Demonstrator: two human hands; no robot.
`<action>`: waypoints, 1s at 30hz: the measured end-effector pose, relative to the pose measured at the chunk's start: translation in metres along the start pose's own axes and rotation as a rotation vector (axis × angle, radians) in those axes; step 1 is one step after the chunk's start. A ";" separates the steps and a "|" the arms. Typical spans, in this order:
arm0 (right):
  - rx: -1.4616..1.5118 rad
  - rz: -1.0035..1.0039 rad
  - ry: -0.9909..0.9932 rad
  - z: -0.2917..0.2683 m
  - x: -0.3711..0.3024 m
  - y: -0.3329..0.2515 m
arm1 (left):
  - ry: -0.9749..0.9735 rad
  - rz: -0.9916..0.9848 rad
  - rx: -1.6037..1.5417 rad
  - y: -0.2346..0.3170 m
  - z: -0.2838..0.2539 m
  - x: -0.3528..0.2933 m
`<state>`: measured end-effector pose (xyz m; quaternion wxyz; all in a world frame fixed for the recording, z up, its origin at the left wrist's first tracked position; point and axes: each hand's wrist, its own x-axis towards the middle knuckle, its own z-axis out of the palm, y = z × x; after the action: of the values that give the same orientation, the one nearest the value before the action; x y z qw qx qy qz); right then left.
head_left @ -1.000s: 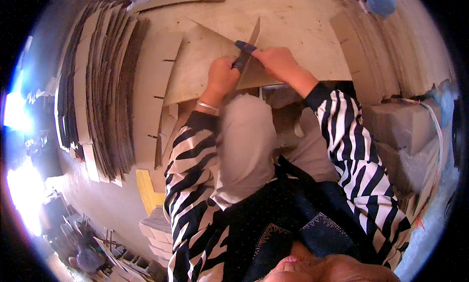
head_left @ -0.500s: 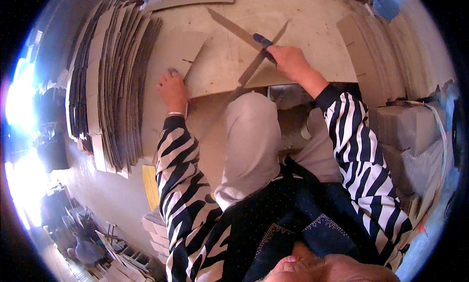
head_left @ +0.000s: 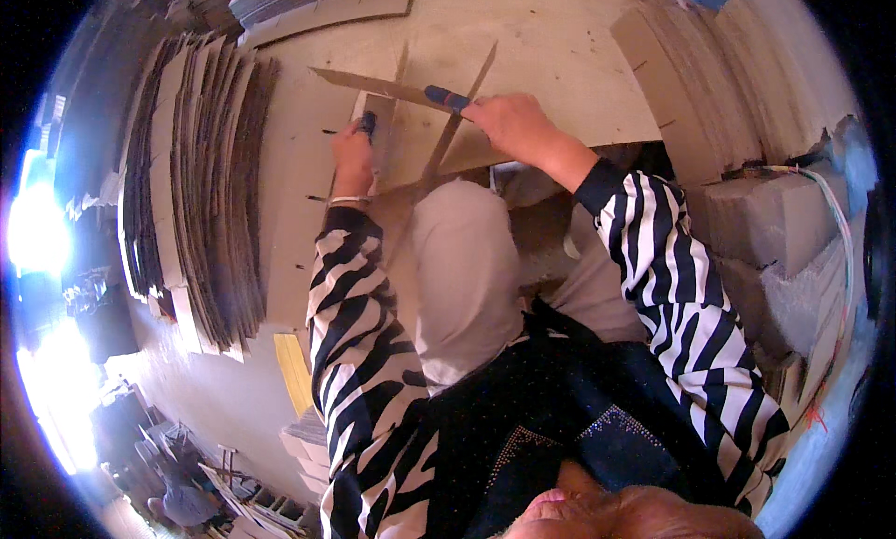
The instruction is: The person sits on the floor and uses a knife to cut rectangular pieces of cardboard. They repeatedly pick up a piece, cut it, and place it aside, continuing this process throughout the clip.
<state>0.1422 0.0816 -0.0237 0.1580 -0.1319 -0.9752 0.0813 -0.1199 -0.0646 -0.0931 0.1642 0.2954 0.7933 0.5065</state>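
My right hand (head_left: 515, 125) is closed around two narrow cardboard strips that cross each other. One strip (head_left: 359, 80) points left with a tapered-looking end, and the other (head_left: 478, 78) slants from far right down toward my knee. Something dark covers a fingertip of this hand. To the left, my left hand (head_left: 353, 158) is closed on the edge of another cardboard strip (head_left: 385, 119), which reaches close under the crossed pair. A dark covering shows on one of its fingertips too. Under it lies flat cardboard (head_left: 297, 180) with short dark slits along it.
A pale wooden tabletop (head_left: 560, 49) stretches in front of me. Many cardboard sheets (head_left: 224, 194) stand in a row at the left; more sheets (head_left: 695, 91) are stacked at the right. A slotted cardboard strip (head_left: 336, 14) lies at the far left. Wires (head_left: 831, 198) hang at the right.
My left hand has gone from resting on flat cardboard to gripping a strip, raised beside the crossed pair. My right hand has shifted left with the crossed strips, which are turned slightly.
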 end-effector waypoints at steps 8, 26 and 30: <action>0.053 0.218 -0.194 -0.022 0.004 0.020 | -0.324 0.081 0.149 0.052 -0.028 -0.005; -0.599 1.025 -0.070 -0.078 -0.200 0.178 | 0.070 0.123 1.404 -0.022 -0.145 0.004; -0.515 0.945 0.067 -0.095 -0.200 0.195 | 0.282 0.406 1.010 -0.027 -0.148 -0.023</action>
<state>0.4019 0.2218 -0.0313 0.0979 -0.5933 -0.7924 -0.1026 -0.1934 -0.1926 -0.0543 -0.2061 0.4137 0.8787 0.1196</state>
